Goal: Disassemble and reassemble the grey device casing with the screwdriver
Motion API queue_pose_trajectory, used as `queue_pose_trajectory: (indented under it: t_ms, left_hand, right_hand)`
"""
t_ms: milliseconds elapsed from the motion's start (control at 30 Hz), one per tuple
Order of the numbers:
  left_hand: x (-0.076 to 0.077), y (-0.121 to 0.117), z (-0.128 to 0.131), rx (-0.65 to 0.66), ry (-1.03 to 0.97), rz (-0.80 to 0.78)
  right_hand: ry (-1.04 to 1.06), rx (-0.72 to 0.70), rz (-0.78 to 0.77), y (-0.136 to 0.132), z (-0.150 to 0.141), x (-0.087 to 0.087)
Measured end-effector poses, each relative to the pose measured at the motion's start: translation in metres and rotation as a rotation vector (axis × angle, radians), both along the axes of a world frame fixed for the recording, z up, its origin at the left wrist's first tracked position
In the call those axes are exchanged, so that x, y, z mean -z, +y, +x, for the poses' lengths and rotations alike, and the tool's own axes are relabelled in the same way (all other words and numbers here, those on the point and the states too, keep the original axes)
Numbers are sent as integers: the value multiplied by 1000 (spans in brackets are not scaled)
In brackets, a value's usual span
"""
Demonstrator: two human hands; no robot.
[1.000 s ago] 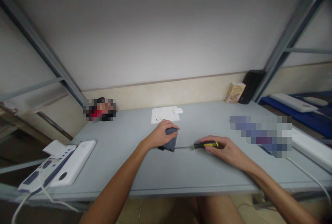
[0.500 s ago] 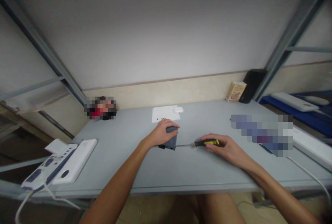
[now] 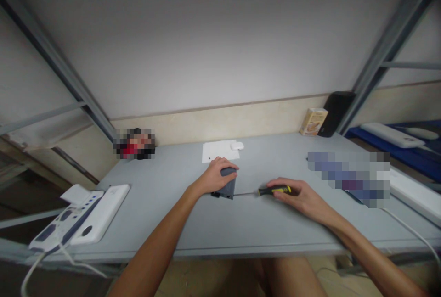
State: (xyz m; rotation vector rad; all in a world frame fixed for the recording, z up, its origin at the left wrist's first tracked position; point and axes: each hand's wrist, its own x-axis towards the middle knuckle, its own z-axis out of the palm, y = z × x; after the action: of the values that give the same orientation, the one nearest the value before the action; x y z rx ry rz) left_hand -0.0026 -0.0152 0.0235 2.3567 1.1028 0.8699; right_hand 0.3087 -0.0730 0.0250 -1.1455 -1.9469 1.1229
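Little differs from half a second ago: both hands stay put, the view barely shifts. Mid-bench, the left hand (image 3: pixel 213 178) curls over a grey device (image 3: pixel 227 186), fingers clasped on its top. The right hand (image 3: pixel 303 197) grips a screwdriver (image 3: pixel 274 191), fingers closed round the yellow-black handle, shaft lying level toward the device's right side. The tip's contact is too small to make out.

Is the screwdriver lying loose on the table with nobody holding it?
No, the right hand grips the screwdriver by its yellow and black handle, its shaft pointing at the grey device under the left hand.
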Motion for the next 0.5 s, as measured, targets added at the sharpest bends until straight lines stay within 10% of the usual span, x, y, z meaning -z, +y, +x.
queue_pose_trajectory:
  t_ms: [500]
  left_hand:
    - [2, -1, 3, -39, 8, 3]
  right_hand:
    - [44, 111, -7, 0, 4, 2]
